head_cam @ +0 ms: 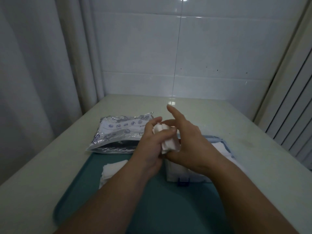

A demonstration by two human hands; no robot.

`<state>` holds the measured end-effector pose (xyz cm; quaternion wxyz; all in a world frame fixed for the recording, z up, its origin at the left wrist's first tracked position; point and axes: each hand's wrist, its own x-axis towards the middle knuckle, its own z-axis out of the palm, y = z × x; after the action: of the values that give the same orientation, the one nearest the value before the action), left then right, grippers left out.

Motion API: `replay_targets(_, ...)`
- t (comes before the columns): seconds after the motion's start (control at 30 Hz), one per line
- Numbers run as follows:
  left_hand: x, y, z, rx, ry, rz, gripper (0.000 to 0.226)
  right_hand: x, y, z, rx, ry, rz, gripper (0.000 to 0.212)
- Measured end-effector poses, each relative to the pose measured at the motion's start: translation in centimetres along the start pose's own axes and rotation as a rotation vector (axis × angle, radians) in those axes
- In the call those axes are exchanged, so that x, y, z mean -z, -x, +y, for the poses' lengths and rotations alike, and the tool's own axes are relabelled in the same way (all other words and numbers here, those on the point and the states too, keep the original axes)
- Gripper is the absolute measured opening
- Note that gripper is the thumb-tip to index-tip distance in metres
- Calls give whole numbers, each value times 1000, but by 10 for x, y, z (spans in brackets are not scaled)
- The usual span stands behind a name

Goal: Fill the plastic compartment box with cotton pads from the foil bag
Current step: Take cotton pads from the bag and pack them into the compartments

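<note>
On the tabletop: a teal tray lies in front of the person, and the task's things sit on it or at its edges.
Foil bag: lies flat across the tray's far left edge, its open mouth facing the person.
Plastic compartment box: on the right side of the tray, mostly hidden under the right forearm; a blue latch shows on its near wall, and a pale blue rim with white inside shows to the right of the hand.
Stack of cotton pads: held in the air between both hands, above the box's far end.
Left hand: fingers curled round the stack from the left.
Right hand: thumb under the stack and a finger across its top, gripping it; the index finger points straight out, away from the person.
Loose pile of cotton pads: on the tray's left side, just beside the left forearm.
Behind: a tiled wall, with a curtain at the left.
</note>
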<state>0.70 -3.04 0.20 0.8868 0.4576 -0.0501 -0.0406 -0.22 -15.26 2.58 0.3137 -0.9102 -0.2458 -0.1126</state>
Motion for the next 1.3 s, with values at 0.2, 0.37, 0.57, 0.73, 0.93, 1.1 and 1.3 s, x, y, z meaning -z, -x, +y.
replay_targets(0.2,-6,-1,6,117,138,43,49,6,3,8,-59,-14,17,112)
replay_targets(0.37,-6,-1,3,157,122,53,49,6,2,10,-85,28,-2,113)
replay_targets(0.57,-3,0,3,109,104,44,33,3,0,8,-107,8,-20,117)
replay_targets(0.73,-6,1,6,236,128,-1,55,6,1,9,-126,1,-58,117)
replay_targets(0.93,0,3,3,242,86,-128,63,6,1,11,-150,-45,-55,121)
replay_targets(1.1,3,1,1,181,95,-133,53,7,1,8,-107,8,-91,122)
replay_targets(1.3,-2,3,7,255,191,-155,34,4,1,11,-145,-58,-66,118)
